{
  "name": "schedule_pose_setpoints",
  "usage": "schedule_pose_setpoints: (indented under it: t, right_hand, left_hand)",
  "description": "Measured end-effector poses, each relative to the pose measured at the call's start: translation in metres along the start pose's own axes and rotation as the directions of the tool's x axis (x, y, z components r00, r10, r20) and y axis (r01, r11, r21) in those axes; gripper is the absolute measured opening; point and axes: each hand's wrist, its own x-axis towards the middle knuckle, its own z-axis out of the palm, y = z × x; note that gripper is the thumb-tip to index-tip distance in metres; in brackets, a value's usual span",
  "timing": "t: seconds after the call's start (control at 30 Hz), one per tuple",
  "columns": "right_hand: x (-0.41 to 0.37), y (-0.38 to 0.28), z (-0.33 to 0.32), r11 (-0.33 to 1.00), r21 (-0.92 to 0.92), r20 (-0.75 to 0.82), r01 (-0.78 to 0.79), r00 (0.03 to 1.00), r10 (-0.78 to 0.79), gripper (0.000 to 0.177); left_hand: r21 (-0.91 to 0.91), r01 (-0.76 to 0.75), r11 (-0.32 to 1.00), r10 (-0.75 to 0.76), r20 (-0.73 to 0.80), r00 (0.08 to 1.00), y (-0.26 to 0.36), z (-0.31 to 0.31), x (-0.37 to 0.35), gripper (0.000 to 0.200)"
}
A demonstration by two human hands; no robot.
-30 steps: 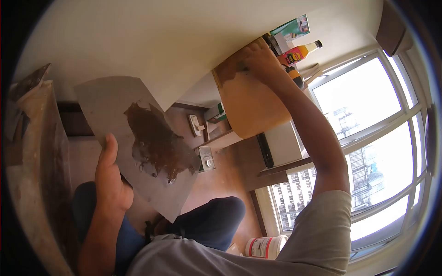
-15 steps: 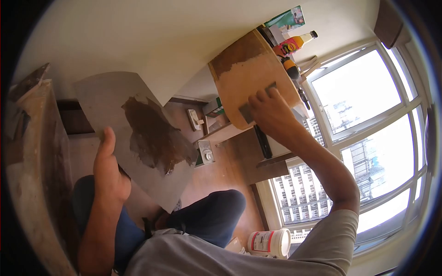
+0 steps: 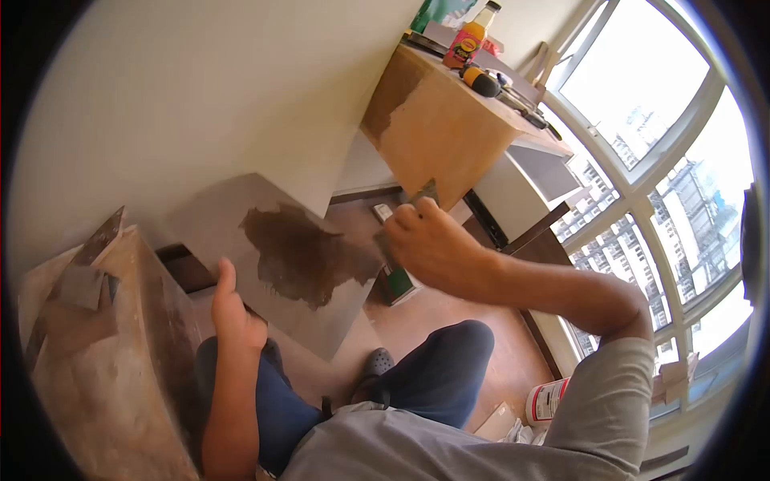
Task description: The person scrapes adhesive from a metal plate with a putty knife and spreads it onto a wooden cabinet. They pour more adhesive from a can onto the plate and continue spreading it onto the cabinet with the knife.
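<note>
My left hand (image 3: 238, 313) grips the near left edge of a thin grey sheet (image 3: 325, 343), thumb up and fingers hidden beneath. A dark brown patch of paste (image 3: 293, 256) is spread across the sheet's middle. In my right hand (image 3: 433, 244) is a flat scraper (image 3: 428, 191), its blade partly hidden by the fingers, just beyond the sheet's right side. Behind the scraper stands a wooden panel (image 3: 457, 132), coated light tan over most of its face, with a darker brown strip at its upper left.
On top of the panelled unit are a juice bottle (image 3: 468, 42) and an orange-and-black tool (image 3: 481, 82). A worn wooden piece (image 3: 96, 377) stands at left, with a blade-like sheet (image 3: 100, 236) on it. A white bucket (image 3: 547, 401) sits at lower right, below the windows (image 3: 642, 72).
My right hand has come down and left off the panel with the scraper, towards the sheet. The whole view has shifted, and the left hand still holds the sheet.
</note>
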Motion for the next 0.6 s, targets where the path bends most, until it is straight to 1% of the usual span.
schedule_pose_setpoints:
  t: [0.03, 0.07, 0.1, 0.13, 0.17, 0.2, 0.23, 0.27, 0.3, 0.33, 0.37, 0.4, 0.43, 0.5, 0.53, 0.57, 0.6]
  right_hand:
    - [-0.004, -0.009, -0.016, 1.000, 0.026, -0.073, 0.000, 0.997, 0.002, 0.021]
    - [-0.011, -0.018, -0.020, 0.987, 0.098, -0.128, -0.127, 0.982, 0.139, 0.022]
    - [-0.016, -0.026, -0.016, 0.959, 0.193, -0.199, -0.209, 0.949, 0.246, 0.024]
    - [-0.024, -0.033, 0.001, 0.916, 0.261, -0.229, -0.305, 0.902, 0.366, 0.027]
    - [-0.032, -0.036, -0.005, 0.813, 0.508, -0.368, -0.283, 0.783, 0.502, 0.034]
    - [-0.039, -0.034, -0.022, 0.704, 0.609, -0.243, -0.364, 0.760, 0.603, 0.042]
    - [-0.044, -0.027, -0.029, 0.554, 0.748, -0.091, -0.365, 0.770, 0.631, 0.045]
    - [-0.047, -0.031, -0.025, 0.528, 0.775, -0.153, -0.347, 0.708, 0.690, 0.042]
    - [-0.050, -0.037, -0.016, 0.480, 0.803, -0.183, -0.354, 0.621, 0.762, 0.040]
    - [-0.046, -0.041, -0.009, 0.479, 0.824, -0.204, -0.303, 0.631, 0.749, 0.040]
    - [-0.043, -0.046, 0.000, 0.377, 0.904, -0.191, -0.202, 0.598, 0.778, 0.038]
    - [-0.040, -0.049, 0.010, 0.267, 0.958, -0.166, -0.101, 0.563, 0.809, 0.036]
    - [-0.031, -0.054, 0.029, 0.296, 0.949, -0.180, -0.111, 0.580, 0.795, 0.032]
    - [-0.010, -0.062, 0.044, 0.173, 0.983, -0.163, 0.055, 0.683, 0.712, 0.030]
    - [0.000, -0.069, 0.056, 0.141, 0.986, -0.164, 0.092, 0.698, 0.696, 0.029]
    - [0.010, -0.077, 0.066, 0.108, 0.986, -0.167, 0.127, 0.713, 0.681, 0.028]
    - [0.020, -0.086, 0.071, 0.129, 0.982, -0.190, 0.141, 0.695, 0.693, 0.027]
  left_hand:
    - [-0.006, 0.006, 1.000, -0.006, 0.023, 1.000, 0.003, 0.000, -0.003, 0.050]
    - [-0.026, 0.079, 0.997, -0.075, 0.126, 0.989, 0.005, 0.004, -0.007, 0.052]
    - [-0.044, 0.116, 0.992, -0.105, 0.202, 0.974, 0.011, 0.010, -0.016, 0.054]
    - [-0.001, 0.064, 0.998, -0.063, 0.142, 0.988, 0.019, 0.021, -0.032, 0.058]
    - [-0.007, -0.036, 0.999, 0.037, 0.093, 0.995, 0.025, 0.023, -0.043, 0.057]
    - [0.042, -0.179, 0.983, 0.180, -0.029, 0.983, 0.033, 0.030, -0.058, 0.056]
    - [0.019, -0.212, 0.977, 0.212, -0.002, 0.977, 0.044, 0.036, -0.077, 0.053]
    - [-0.001, -0.295, 0.955, 0.294, 0.110, 0.950, 0.052, 0.027, -0.085, 0.052]
    - [0.020, -0.357, 0.934, 0.355, 0.072, 0.932, 0.063, 0.020, -0.102, 0.052]
    - [0.004, -0.375, 0.927, 0.373, 0.082, 0.924, 0.070, 0.017, -0.116, 0.053]
    - [-0.012, -0.378, 0.926, 0.377, 0.101, 0.921, 0.074, 0.016, -0.127, 0.053]
    - [0.028, -0.442, 0.897, 0.442, 0.001, 0.897, 0.080, 0.013, -0.138, 0.057]
    - [0.044, -0.457, 0.889, 0.457, 0.000, 0.889, 0.088, 0.008, -0.150, 0.057]
    - [0.154, -0.540, 0.828, 0.560, -0.168, 0.811, 0.112, -0.004, -0.175, 0.059]
    - [0.164, -0.547, 0.821, 0.570, -0.172, 0.804, 0.118, -0.010, -0.188, 0.059]
    - [0.211, -0.601, 0.771, 0.636, -0.190, 0.748, 0.125, -0.016, -0.200, 0.059]
    - [0.257, -0.647, 0.717, 0.695, -0.205, 0.689, 0.132, -0.024, -0.211, 0.058]
